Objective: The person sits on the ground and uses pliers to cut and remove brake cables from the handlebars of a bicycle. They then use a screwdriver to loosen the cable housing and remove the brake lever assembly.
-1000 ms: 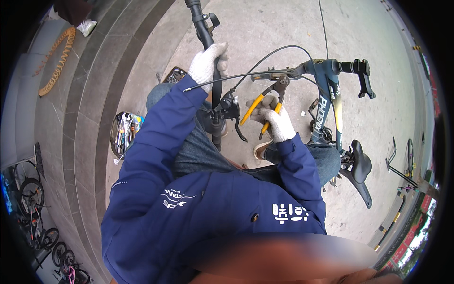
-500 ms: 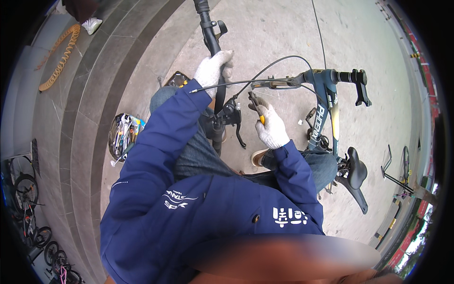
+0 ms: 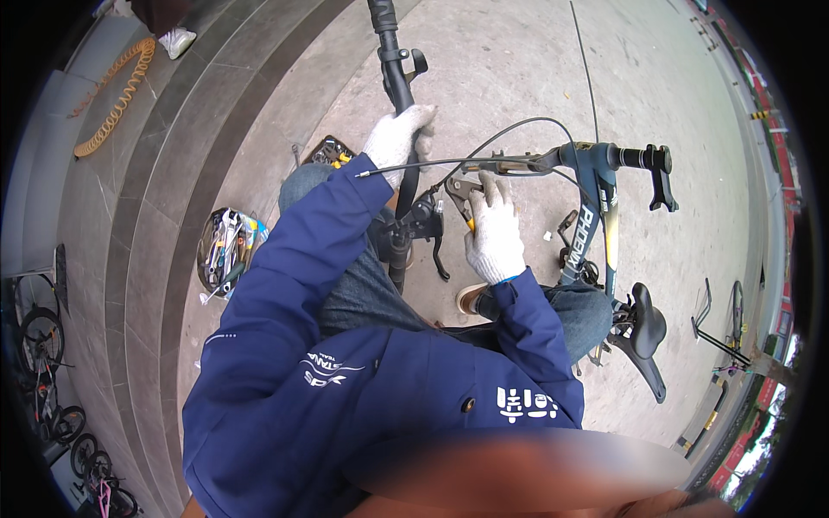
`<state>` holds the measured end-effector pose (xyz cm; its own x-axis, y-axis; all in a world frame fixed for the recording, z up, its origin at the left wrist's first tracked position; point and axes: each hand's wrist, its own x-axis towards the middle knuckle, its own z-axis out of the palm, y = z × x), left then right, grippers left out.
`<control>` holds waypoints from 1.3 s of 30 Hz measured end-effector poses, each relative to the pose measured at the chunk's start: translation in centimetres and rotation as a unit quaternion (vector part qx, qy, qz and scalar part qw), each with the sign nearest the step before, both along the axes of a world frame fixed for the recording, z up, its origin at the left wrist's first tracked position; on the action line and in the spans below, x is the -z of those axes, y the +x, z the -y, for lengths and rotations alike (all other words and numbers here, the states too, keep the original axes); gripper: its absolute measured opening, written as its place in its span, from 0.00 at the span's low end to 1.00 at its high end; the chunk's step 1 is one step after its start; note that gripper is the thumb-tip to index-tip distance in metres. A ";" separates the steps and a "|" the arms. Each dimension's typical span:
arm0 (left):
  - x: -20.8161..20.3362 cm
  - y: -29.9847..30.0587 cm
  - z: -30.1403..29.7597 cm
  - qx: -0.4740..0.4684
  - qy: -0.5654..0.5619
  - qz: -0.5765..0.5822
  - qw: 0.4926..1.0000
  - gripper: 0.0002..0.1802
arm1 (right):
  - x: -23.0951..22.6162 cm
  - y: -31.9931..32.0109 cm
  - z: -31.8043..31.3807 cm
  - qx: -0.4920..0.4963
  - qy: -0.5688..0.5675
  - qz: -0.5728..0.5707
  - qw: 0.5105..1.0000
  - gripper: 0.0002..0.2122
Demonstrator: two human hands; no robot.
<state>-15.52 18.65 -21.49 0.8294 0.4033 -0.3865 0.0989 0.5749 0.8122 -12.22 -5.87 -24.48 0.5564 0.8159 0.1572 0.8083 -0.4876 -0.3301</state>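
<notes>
My left hand (image 3: pixel 400 138), in a white knit glove, is closed around the black handlebar (image 3: pixel 390 69), which stands upright in front of me. A black brake lever (image 3: pixel 439 257) and its clamp sit on the bar below that hand. From there a thin black cable (image 3: pixel 471 161) loops toward the bicycle frame (image 3: pixel 587 211); its free metal-tipped end lies over my left sleeve. My right hand (image 3: pixel 496 229), gloved too, is closed on pliers (image 3: pixel 461 192) with yellow on the handle. Their grey head is beside the brake lever clamp, under the cable. Whether the jaws touch anything cannot be made out.
The bicycle fork (image 3: pixel 527 162) points left near my right hand; a black saddle (image 3: pixel 648 319) lies beside my right knee. A tool tray (image 3: pixel 207 263) and a black toolbox (image 3: pixel 332 148) rest on my left. Farther off are steps, a coiled orange hose (image 3: pixel 121 104) and someone's shoe (image 3: pixel 177 41).
My right hand has turned and its fingers now reach farther forward. The pliers' head shows broader and lies closer to the brake lever clamp. My left hand keeps its hold on the handlebar.
</notes>
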 end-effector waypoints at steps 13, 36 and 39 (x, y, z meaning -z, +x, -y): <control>-0.1 -0.1 0.1 0.004 0.005 0.001 1.000 0.16 | -0.6 1.0 0.1 -0.027 -0.046 -0.027 0.998 0.29; -1.0 -0.4 0.4 0.010 0.029 -0.047 0.998 0.17 | -1.4 2.3 -0.2 0.005 -0.026 -0.267 0.963 0.29; -1.0 -0.5 0.5 0.008 0.035 -0.053 0.998 0.16 | -0.9 3.3 -0.3 -0.034 -0.098 -0.290 0.951 0.28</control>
